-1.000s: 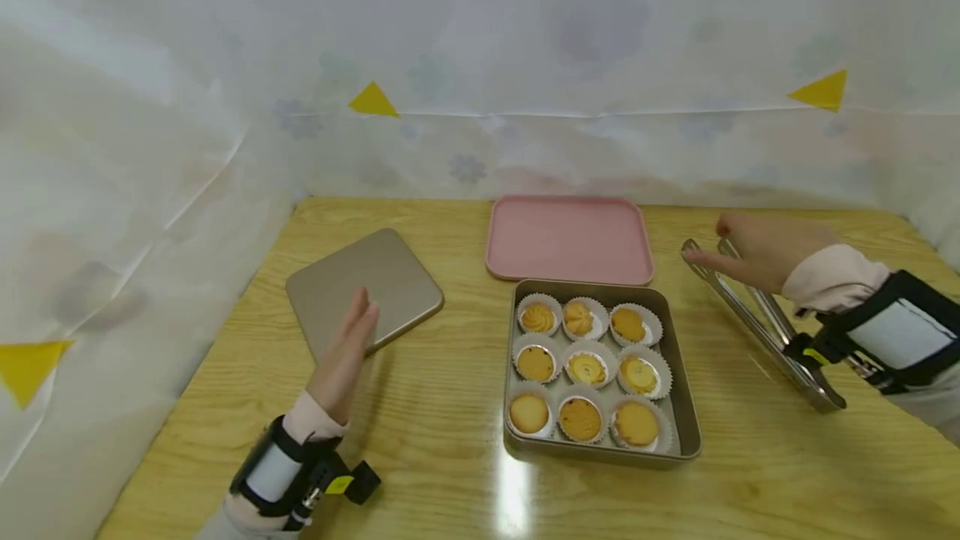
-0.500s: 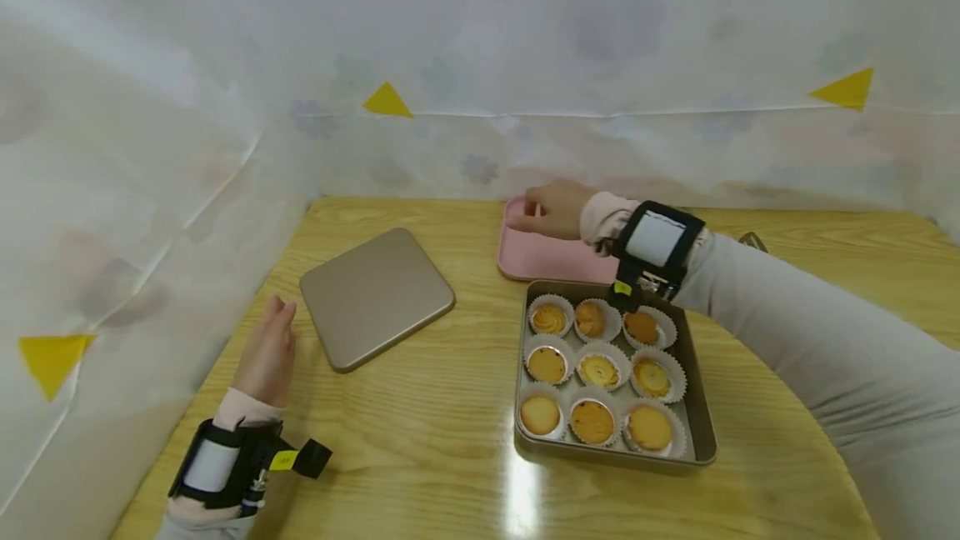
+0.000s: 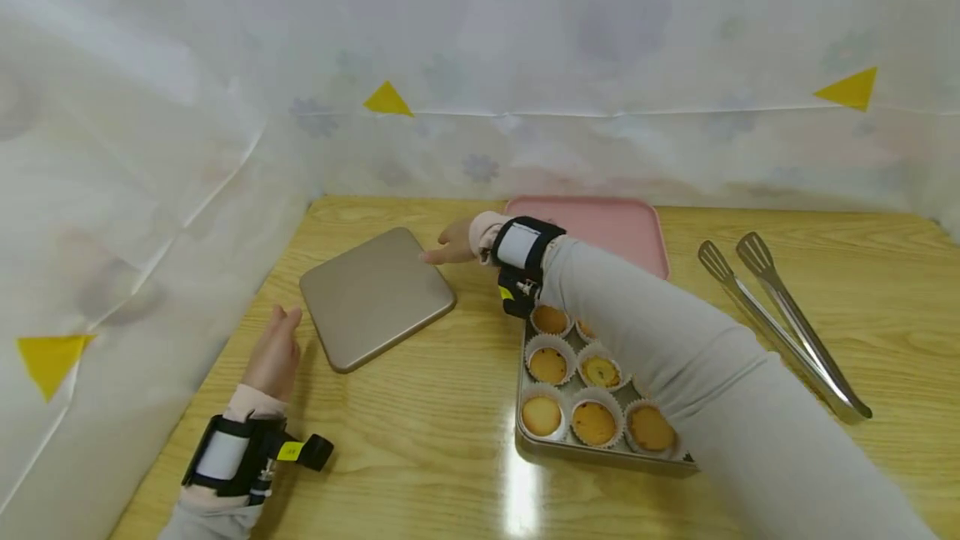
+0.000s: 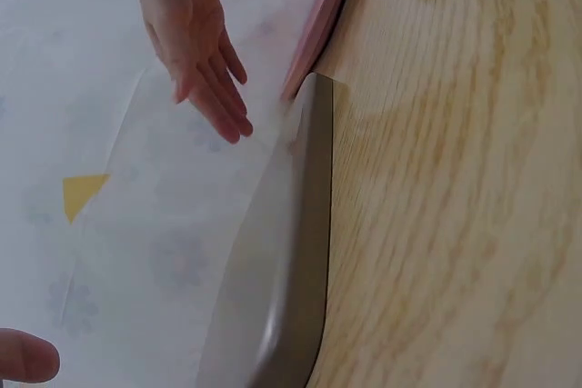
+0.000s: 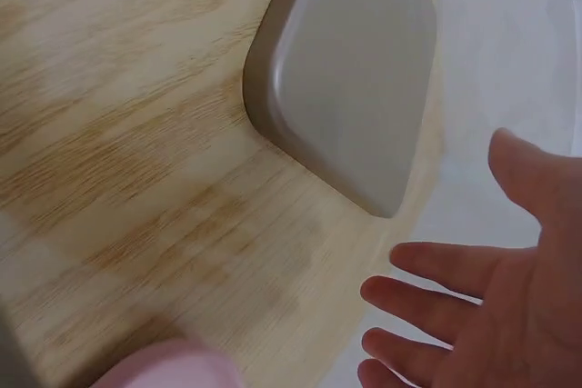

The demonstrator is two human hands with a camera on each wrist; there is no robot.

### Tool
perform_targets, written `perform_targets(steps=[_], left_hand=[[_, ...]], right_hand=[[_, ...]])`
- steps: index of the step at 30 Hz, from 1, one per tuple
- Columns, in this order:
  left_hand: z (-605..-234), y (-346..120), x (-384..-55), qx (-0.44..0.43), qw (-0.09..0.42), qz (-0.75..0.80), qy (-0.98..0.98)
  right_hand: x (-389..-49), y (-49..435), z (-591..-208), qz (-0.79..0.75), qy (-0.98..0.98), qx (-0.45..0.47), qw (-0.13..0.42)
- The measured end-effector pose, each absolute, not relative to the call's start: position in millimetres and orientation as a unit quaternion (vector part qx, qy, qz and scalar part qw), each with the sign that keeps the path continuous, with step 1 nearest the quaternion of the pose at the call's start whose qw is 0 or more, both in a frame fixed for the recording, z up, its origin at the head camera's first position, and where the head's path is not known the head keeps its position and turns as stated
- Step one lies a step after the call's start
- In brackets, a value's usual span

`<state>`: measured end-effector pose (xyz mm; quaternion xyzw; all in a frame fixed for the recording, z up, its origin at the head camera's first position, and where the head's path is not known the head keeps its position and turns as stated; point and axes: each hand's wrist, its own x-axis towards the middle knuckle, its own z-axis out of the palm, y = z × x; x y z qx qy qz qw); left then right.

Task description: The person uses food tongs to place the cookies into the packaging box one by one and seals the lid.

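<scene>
My right hand hovers by the right corner of a flat metal lid, its fingers spread and holding nothing in the right wrist view. My left hand is held left of the lid, apart from it, with nothing seen in it. In the left wrist view the lid lies between the hands, and the right hand reaches above it with straight fingers. A metal tin holds several round cookies in white paper cups; the right sleeve hides part of it.
Behind the tin a pink tray lies near the back edge, partly covered by the right arm. Metal tongs rest at the right of the wooden table. A pale sheet with yellow triangles hangs behind and at the left.
My right hand has left the tongs, crossed over the pink tray and come leftward to the lid. My left hand has drawn back to the left, away from the lid.
</scene>
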<state>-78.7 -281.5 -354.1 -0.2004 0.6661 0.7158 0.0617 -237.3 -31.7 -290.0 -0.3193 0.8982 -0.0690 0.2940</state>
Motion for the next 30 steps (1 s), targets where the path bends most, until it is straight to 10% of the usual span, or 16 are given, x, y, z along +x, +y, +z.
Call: perform_targets(steps=[13,30], left_hand=[[-357,-268,-85,-0.128,0.103,0.614,0.772],[-360,-254,-86,-0.119,0.052,0.707,0.695]], right_hand=[[-277,-70,-373,0.032,0.895,-0.300,0.327],[-232,-52,-317,-0.055,0.899,-0.274,0.338]])
